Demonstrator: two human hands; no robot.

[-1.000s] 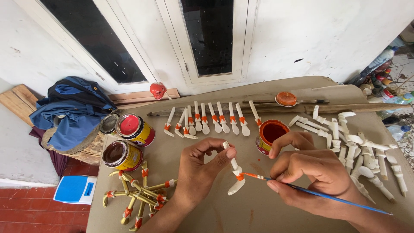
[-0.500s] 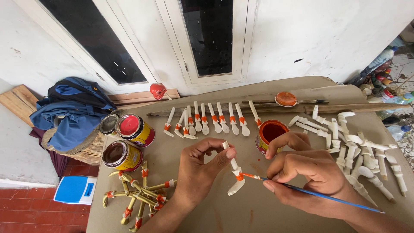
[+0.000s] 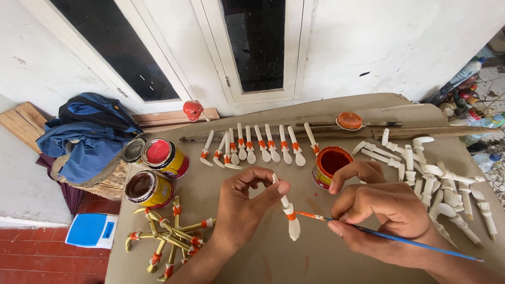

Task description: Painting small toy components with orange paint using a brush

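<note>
One white spoon (image 3: 288, 213) with an orange band is pinched at its handle by the left hand (image 3: 243, 205), held above the tabletop (image 3: 252, 263). Right hand (image 3: 386, 210) grips a blue-handled brush (image 3: 389, 237), its orange tip touching the band. Open can of orange paint (image 3: 331, 165) sits just behind. Row of banded spoons (image 3: 255, 147) lies beyond it.

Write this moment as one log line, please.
left hand: holds white spoon | right hand: brush tip on spoon's orange band | open orange paint can beside
</note>
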